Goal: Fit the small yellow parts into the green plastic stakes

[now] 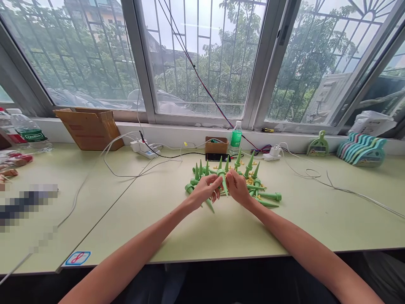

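Observation:
A green plastic plant watering spike (225, 185), its tip pointing down, is held above the table between my two hands. My left hand (205, 191) is closed around the spike near its wide head. Close against the same spike, my right hand (238, 188) is pinched shut; what its fingers grip is hidden, with a trace of yellow showing there. Around and behind both hands lie more green spikes (269, 196), some standing tip up and others on their sides. Small yellow plastic pieces (250, 180) are scattered among them.
Behind the pile are a small cardboard box (217, 145), a phone (218, 157) and a green-labelled bottle (236, 138). White cables (110, 171) cross the table from a power strip (145, 148). A large carton (90, 128) stands left; teal plastic hangers (362, 150) stand right.

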Demonstrator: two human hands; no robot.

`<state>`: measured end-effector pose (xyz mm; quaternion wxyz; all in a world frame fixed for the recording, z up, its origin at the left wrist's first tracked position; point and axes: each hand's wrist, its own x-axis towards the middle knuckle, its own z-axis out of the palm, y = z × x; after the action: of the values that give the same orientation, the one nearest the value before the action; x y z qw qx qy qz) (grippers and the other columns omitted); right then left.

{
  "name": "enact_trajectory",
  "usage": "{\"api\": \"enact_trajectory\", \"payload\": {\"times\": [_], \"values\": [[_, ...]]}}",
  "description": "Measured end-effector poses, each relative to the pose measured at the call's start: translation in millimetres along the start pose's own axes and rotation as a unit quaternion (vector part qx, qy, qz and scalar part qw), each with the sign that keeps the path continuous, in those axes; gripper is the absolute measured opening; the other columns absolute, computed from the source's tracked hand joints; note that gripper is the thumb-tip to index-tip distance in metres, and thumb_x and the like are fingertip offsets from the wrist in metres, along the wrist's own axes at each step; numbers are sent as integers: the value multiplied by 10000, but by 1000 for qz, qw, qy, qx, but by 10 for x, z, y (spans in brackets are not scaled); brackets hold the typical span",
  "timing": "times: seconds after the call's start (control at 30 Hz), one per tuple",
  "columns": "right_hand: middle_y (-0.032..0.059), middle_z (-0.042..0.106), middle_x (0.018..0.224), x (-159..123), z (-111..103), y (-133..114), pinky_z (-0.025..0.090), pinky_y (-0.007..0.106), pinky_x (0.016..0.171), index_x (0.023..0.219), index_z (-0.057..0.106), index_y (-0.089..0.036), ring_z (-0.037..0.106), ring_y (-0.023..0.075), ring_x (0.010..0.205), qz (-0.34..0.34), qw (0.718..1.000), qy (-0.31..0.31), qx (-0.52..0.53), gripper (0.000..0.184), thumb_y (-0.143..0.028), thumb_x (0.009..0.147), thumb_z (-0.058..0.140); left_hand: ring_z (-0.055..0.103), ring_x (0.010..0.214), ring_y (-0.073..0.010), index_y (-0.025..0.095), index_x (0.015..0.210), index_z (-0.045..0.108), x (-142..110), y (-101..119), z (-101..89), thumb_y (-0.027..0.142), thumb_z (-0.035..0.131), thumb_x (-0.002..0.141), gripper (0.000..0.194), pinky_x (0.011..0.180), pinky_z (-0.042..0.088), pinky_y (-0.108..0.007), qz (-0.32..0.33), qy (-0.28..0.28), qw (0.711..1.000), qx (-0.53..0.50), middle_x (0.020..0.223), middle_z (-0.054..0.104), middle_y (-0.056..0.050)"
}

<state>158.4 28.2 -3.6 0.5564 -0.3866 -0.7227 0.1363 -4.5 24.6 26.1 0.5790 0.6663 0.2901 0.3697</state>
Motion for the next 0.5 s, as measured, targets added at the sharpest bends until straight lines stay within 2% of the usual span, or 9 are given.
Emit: {"api": "enact_trajectory", "payload": {"times": [0.13,0.3,0.5], "values": [[-44,421,481,-7,3,13,317,242,461,669,371,-222,380,101,427,2,1000,-3,18,411,-477,984,300,502,442,-80,176,746,474,-11,22,-11,566,602,782,411,391,399,-188,25,16,999,40,570,517,39],[-41,407,446,-9,12,-22,314,239,425,619,369,-222,383,101,395,32,998,-1,54,462,-515,971,310,512,459,-64,181,766,452,-28,27,2,522,630,770,384,358,373,-181,58,37,995,75,746,570,13],[-16,408,403,7,2,-95,341,246,429,497,397,-213,396,105,390,42,998,1,55,563,-513,967,324,512,504,-64,180,899,566,-12,-49,5,459,634,782,310,423,435,-185,106,94,975,169,791,591,-7]]}}
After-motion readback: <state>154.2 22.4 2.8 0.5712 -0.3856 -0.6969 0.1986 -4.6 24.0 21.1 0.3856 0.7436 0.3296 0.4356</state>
